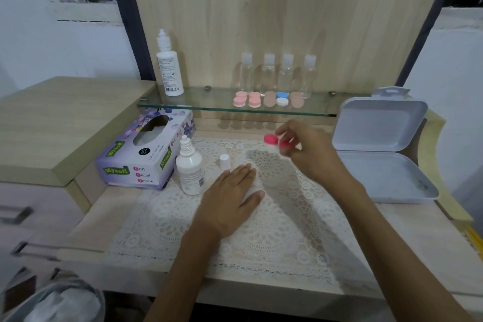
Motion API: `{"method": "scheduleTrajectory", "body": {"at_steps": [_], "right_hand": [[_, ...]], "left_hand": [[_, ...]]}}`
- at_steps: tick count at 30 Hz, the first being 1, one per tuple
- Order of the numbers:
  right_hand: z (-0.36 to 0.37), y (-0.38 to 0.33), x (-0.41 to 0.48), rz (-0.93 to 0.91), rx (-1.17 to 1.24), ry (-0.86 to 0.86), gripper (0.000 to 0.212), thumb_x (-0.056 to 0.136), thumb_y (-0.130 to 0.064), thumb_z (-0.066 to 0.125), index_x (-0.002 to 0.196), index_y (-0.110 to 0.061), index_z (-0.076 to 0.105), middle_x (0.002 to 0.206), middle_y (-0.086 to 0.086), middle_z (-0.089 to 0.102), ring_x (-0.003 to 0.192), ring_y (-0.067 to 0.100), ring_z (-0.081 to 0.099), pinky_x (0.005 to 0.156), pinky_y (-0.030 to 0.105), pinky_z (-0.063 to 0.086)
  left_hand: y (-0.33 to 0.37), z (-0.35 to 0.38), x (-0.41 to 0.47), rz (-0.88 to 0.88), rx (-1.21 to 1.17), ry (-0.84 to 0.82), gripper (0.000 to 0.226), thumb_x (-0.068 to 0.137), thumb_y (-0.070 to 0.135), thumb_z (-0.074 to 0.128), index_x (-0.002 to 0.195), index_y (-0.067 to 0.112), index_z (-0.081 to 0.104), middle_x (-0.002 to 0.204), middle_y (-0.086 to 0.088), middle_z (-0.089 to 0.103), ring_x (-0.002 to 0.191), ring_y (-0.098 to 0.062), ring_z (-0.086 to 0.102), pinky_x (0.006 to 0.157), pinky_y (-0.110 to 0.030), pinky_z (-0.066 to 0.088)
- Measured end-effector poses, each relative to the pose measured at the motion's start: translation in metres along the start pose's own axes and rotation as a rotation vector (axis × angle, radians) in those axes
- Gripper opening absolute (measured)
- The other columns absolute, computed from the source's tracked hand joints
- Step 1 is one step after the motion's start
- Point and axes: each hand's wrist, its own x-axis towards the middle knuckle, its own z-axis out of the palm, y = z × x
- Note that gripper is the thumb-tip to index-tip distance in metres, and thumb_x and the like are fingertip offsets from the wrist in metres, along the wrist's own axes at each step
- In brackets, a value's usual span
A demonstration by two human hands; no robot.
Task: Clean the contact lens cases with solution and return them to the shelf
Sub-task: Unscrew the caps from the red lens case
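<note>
Two bare arms are seen closest, reaching in from 6 o'clock over the lace mat [261, 230] on the bench [117, 206]. The left hand [230, 198] is laid flat on the mat with its fingers straight, and nothing is held in it. The right hand [311, 154] is held up above the mat, at 2 o'clock from the left hand. A red lens case [271, 139] is pinched in its grip by the fingertips. The grip is nearly closed, with only the small case inside it. The case sticks out of the grip toward 10 o'clock, so one round cup is in plain sight and the other is partly hidden by the fingers. The hand is blurred, so it cannot be told if the lids are screwed on.

The small solution bottle [190, 170] is stood at 10 o'clock from the left hand, and its white cap [224, 161] is stood on the mat just beside it. Because the bottle is open, the washing step is thought to be in hand for this red case. Other lens cases [254, 100] are lined up on the glass shelf [209, 102] at 12 o'clock, well apart from the grip.

Next, the left hand would likely be needed, so that the case is held steady while a lid is turned or solution is dripped in. A soft, sure pinch is called for, since the case is small and could be dropped.
</note>
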Motion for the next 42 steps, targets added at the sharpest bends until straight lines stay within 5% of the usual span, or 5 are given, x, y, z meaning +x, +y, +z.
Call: {"method": "scheduleTrajectory", "body": {"at_steps": [2,9,16,30,42], "right_hand": [[0.013,0.006,-0.014,-0.003,0.062,-0.079,0.032,0.084,0.003,0.062,0.106,-0.020,0.062,0.091,-0.006,0.065,0.082,0.005,0.059,0.069,0.014,0.046],[0.043,0.024,-0.042,-0.086,0.126,-0.100,0.044,0.075,0.013,0.061,0.107,-0.017,0.065,0.094,-0.003,0.068,0.086,0.006,0.061,0.078,0.020,0.051],[0.045,0.027,-0.049,-0.104,0.164,-0.110,0.041,0.078,0.011,0.060,0.108,-0.017,0.065,0.096,-0.007,0.066,0.089,0.002,0.058,0.075,0.010,0.042],[0.050,0.029,-0.057,-0.060,0.214,-0.088,0.052,0.074,0.015,0.059,0.113,-0.019,0.060,0.101,-0.003,0.065,0.096,0.006,0.059,0.084,0.025,0.051],[0.054,0.030,-0.057,-0.051,0.182,-0.066,0.053,0.073,0.016,0.060,0.113,-0.020,0.060,0.101,-0.001,0.064,0.094,0.005,0.057,0.080,0.013,0.047]], "left_hand": [[0.001,0.000,0.000,-0.002,-0.025,0.015,0.060,0.099,0.049,0.028,0.151,0.023,0.016,0.158,0.008,0.013,0.144,0.000,0.005,0.114,-0.017,-0.005],[-0.001,0.002,-0.002,-0.039,-0.161,0.065,0.059,0.097,0.045,0.043,0.149,0.029,0.022,0.154,0.013,0.025,0.143,-0.001,0.011,0.113,-0.024,0.014],[-0.003,0.001,0.001,0.078,-0.198,0.166,0.037,0.096,0.035,0.052,0.130,0.021,0.054,0.128,0.009,0.053,0.123,-0.004,0.039,0.104,-0.026,0.033],[-0.004,0.003,0.006,0.066,-0.114,0.206,0.035,0.089,0.038,0.059,0.123,0.028,0.063,0.109,0.015,0.056,0.109,-0.006,0.044,0.099,-0.029,0.031],[-0.002,0.004,0.007,0.006,-0.175,0.264,0.036,0.081,0.042,0.067,0.113,0.026,0.069,0.102,0.014,0.061,0.104,-0.007,0.047,0.094,-0.035,0.038]]}}
